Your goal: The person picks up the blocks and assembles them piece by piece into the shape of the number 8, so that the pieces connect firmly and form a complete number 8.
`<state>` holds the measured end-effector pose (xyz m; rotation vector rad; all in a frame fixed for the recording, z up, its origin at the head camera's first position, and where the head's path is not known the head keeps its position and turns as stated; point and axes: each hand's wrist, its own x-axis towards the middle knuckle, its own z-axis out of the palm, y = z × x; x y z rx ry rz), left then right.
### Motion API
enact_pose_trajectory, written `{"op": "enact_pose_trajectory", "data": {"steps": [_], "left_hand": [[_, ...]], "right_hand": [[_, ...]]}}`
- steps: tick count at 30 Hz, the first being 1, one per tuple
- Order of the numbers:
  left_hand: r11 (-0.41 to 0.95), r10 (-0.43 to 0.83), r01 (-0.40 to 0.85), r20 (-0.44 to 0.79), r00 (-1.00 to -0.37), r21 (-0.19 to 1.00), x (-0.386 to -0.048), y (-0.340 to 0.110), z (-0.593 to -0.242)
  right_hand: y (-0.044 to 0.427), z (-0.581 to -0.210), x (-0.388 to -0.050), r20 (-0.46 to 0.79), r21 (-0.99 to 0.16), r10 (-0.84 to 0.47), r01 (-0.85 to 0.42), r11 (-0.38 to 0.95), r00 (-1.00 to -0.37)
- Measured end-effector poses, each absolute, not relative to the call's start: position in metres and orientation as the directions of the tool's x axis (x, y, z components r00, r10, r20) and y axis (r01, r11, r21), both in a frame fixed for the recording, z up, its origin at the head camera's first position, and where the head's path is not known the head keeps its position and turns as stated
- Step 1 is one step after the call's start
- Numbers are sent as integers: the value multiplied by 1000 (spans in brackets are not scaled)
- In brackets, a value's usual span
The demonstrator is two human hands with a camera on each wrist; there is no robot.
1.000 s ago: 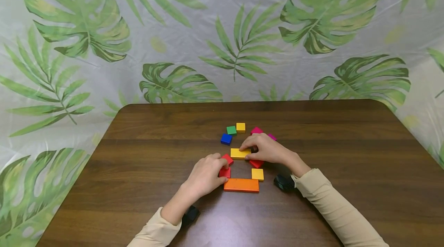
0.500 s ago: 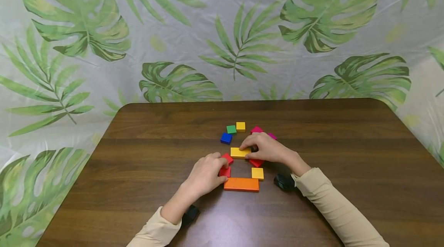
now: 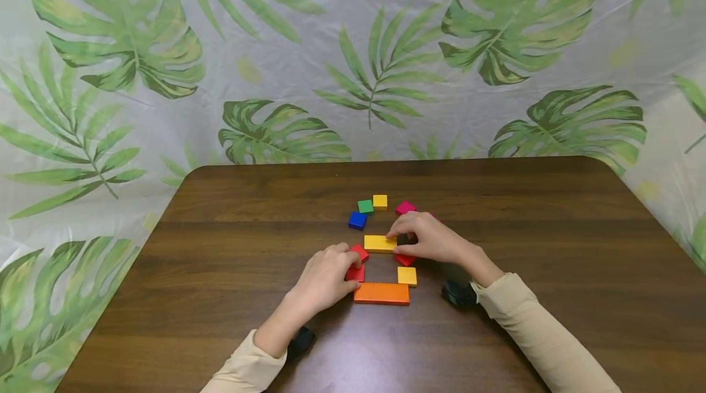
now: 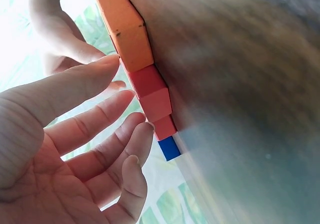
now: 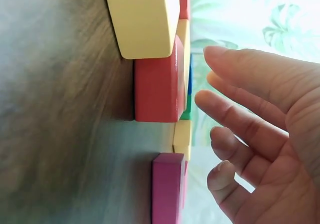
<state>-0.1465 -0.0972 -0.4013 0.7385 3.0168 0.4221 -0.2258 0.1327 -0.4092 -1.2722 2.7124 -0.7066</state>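
Note:
In the head view my left hand [image 3: 325, 276] lies over two red blocks, the front one [image 3: 356, 274] and the one behind it [image 3: 360, 252]. Its thumb is at the left corner of a long orange block [image 3: 382, 294]. The left wrist view has these fingers loosely bent, their tips at the block tops. My right hand [image 3: 427, 236] is over the right end of a yellow bar [image 3: 378, 243], partly covering another red block [image 3: 405, 259]. In the right wrist view its loosely bent fingers [image 5: 227, 107] stand apart from the blocks, with nothing held.
A small yellow block [image 3: 407, 276] touches the orange one. Farther back are blue [image 3: 357, 220], green [image 3: 365, 206] and yellow [image 3: 380, 202] blocks. Magenta blocks [image 3: 406, 208] are partly hidden behind my right hand. A leaf-patterned cloth [image 3: 276, 62] hangs behind the brown table [image 3: 193, 270].
My right hand has shifted slightly right, baring more of the yellow bar's end. My left hand stays in place, and the blocks keep their arrangement.

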Motion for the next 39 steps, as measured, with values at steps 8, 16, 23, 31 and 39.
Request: {"op": "enact_pose_trajectory", "data": {"steps": [8,16,23,31,39], "left_hand": [[848,457,457,67,-887,268,-146,-97,-402],[848,455,458,75,-887,266,-146,-99,-401],[849,455,456,69,-888,269,-146,-98,-403],[844,460,464,84,-884,269,-148,-97,-403],[836,449,457,101,-888,304,-149,-99,-402]], "right_hand": [[147,-410,-202,129,-394,-705,-689,609,-697],[152,-412,-187,167,-357,-688,-694,626,-706],[152,-416,-182,165,-331,-686,-695,638,-708],[153,-417,-182,169,-323,-689,-700,637,-705],[152,-417,-182,151,-339,-707,-708,619,-691]]}}
